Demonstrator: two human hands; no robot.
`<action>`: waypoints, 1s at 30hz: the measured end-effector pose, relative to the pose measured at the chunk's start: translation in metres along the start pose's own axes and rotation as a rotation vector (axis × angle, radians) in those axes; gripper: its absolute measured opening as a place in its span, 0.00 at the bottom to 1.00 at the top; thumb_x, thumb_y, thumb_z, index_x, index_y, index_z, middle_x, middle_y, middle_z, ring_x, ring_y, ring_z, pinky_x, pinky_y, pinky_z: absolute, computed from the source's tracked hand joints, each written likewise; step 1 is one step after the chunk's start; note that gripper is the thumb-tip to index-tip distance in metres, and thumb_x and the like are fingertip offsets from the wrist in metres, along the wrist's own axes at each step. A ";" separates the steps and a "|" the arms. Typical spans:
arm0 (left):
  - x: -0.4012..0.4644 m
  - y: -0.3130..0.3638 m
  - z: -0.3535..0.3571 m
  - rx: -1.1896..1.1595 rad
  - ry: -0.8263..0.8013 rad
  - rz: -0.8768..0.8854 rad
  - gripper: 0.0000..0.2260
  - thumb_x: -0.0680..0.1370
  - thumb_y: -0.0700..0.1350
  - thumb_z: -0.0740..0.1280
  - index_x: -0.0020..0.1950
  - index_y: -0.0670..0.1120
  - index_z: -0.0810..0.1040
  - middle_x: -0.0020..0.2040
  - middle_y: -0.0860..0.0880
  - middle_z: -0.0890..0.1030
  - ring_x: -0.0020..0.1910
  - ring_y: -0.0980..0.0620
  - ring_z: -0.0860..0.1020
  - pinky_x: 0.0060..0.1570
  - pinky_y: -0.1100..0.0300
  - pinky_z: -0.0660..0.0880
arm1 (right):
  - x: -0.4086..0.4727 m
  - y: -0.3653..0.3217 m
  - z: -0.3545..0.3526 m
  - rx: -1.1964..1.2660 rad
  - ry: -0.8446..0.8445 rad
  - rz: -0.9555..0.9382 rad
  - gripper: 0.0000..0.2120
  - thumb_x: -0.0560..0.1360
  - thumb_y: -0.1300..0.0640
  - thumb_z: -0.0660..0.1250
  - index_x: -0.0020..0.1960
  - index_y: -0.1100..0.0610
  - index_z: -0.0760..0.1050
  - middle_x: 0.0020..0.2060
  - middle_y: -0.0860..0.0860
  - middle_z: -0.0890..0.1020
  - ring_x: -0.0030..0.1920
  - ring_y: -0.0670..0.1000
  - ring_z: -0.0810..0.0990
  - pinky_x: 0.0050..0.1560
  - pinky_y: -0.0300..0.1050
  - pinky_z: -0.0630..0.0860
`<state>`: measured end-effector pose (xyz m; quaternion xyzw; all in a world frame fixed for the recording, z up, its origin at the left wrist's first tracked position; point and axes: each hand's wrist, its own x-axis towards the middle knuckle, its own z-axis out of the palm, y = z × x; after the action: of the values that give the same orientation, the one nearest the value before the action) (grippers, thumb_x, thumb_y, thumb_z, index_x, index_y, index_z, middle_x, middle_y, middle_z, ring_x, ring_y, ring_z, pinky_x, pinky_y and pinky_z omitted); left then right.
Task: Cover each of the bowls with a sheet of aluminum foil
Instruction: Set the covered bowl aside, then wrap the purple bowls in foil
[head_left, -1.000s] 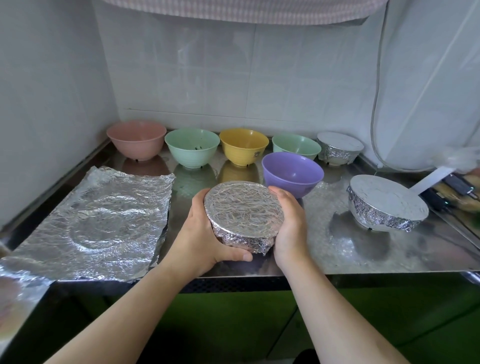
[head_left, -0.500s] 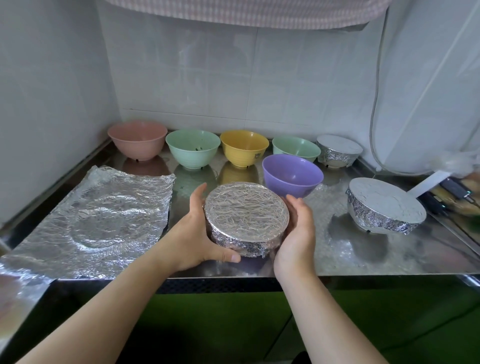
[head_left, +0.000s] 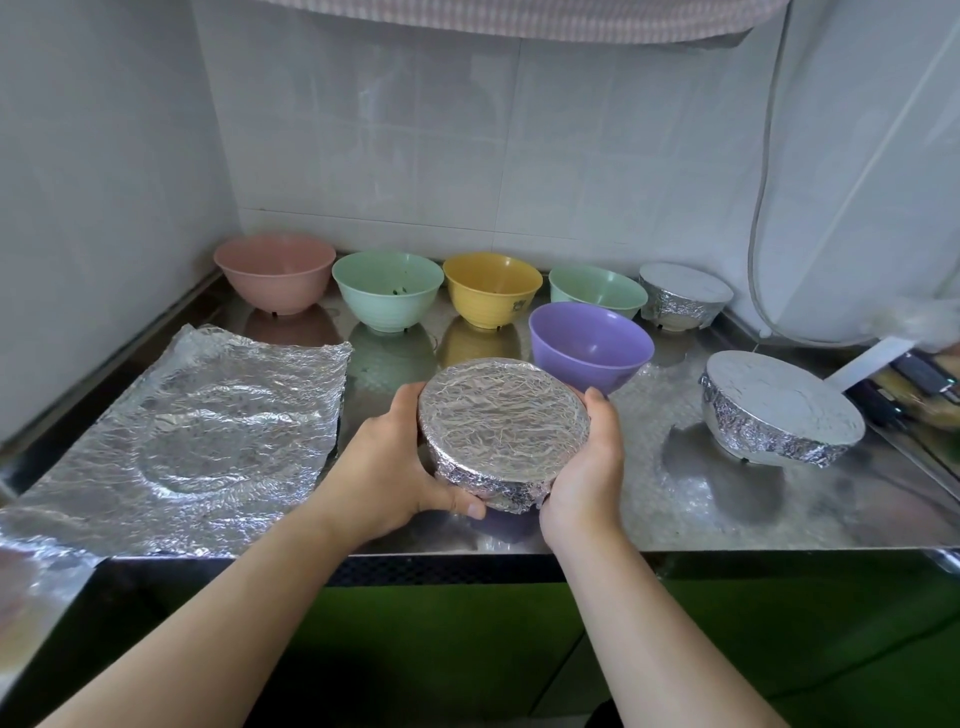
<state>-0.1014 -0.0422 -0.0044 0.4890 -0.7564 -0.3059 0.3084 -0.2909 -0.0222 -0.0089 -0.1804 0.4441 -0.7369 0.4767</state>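
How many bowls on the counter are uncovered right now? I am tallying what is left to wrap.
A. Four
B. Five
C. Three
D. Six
B: five stand bare, the pink bowl, the mint bowl, the yellow bowl, the green bowl and the purple bowl; the held bowl and two others at right wear foil.

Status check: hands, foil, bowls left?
Left hand and right hand grip foil-covered bowl, lifted off the counter. Five bowls uncovered, including purple bowl. Spare foil sheet lies left. Nothing in the way.
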 end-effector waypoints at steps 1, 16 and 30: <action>0.000 0.000 0.000 0.014 0.003 -0.001 0.62 0.51 0.64 0.86 0.79 0.52 0.62 0.54 0.62 0.78 0.57 0.57 0.76 0.46 0.74 0.70 | 0.000 -0.001 0.000 0.002 -0.001 0.004 0.20 0.85 0.44 0.60 0.66 0.56 0.82 0.55 0.55 0.89 0.56 0.57 0.88 0.56 0.54 0.82; -0.005 0.006 0.007 0.097 0.056 -0.020 0.53 0.57 0.56 0.89 0.74 0.49 0.63 0.45 0.63 0.75 0.48 0.55 0.75 0.41 0.73 0.70 | 0.001 -0.007 0.001 -0.024 -0.016 -0.026 0.23 0.79 0.45 0.68 0.69 0.57 0.80 0.58 0.57 0.88 0.59 0.59 0.87 0.63 0.60 0.81; 0.001 0.003 -0.003 0.102 -0.074 -0.171 0.36 0.75 0.39 0.73 0.78 0.49 0.58 0.63 0.52 0.79 0.59 0.51 0.76 0.60 0.55 0.72 | -0.002 -0.014 -0.006 -0.038 -0.021 -0.059 0.24 0.80 0.44 0.62 0.70 0.54 0.78 0.57 0.57 0.88 0.60 0.59 0.86 0.56 0.55 0.83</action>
<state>-0.1014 -0.0425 -0.0003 0.5553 -0.7373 -0.3101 0.2276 -0.3019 -0.0148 -0.0003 -0.2102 0.4474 -0.7400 0.4561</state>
